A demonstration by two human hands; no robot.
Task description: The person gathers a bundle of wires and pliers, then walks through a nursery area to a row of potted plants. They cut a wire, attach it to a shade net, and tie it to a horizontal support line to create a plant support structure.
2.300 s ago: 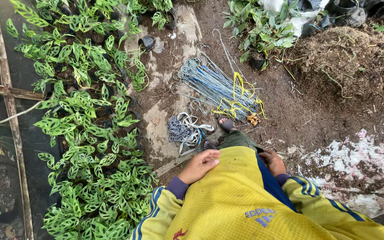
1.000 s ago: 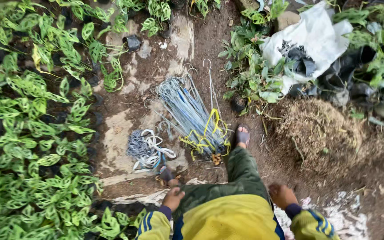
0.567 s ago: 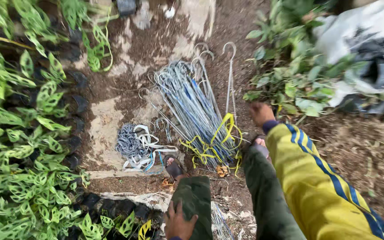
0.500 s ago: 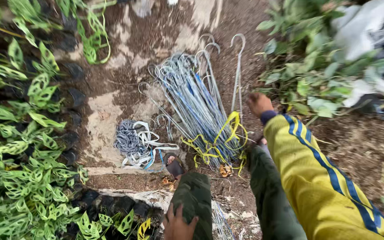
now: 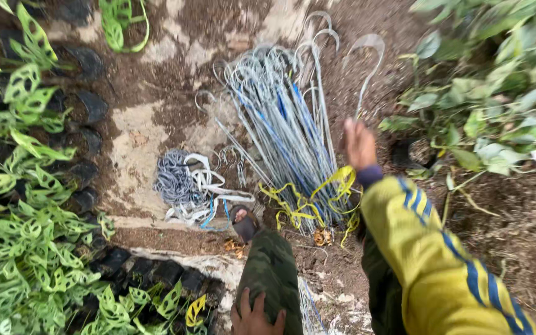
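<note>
While right hand (image 5: pixel 359 144) reaches mid-frame, fingers loosely curled, holding nothing, it sits just beside the wire hooks (image 5: pixel 286 127) bundle, centre, tied with yellow string (image 5: pixel 308 198). Left hand (image 5: pixel 254 315) lies flat on knee, bottom edge. Potted plants (image 5: pixel 26 236) crowd left edge; bare soil (image 5: pixel 156 133) between

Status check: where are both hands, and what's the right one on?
Right hand out over the bundle of metal hook rods, at the lone rod; grip unclear. Left hand resting on knee. Yellow ties wrap the bundle.
</note>
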